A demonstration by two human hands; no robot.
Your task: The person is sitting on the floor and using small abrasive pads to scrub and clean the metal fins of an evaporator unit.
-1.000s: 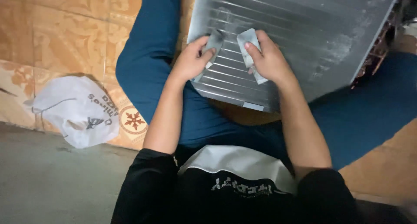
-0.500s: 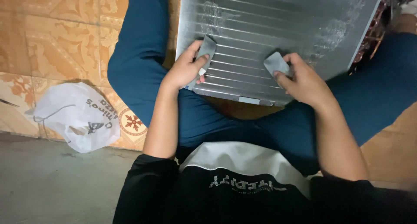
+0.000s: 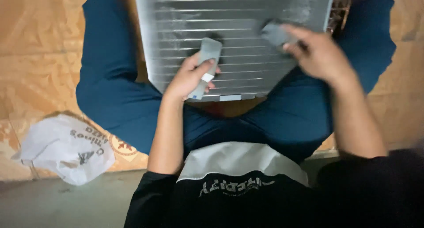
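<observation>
With the finned panel (image 3: pixel 238 38) propped loosely across the lap, the left hand (image 3: pixel 187 77) pinching a grey pad (image 3: pixel 205 66) and the blurred right hand (image 3: pixel 320 55) pressing another pad (image 3: pixel 274 33), a hard stroke could tip it or bend fins.

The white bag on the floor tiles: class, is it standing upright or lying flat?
Lying flat. The white bag is crumpled and spread on the tiled floor, its printed side facing up.
</observation>
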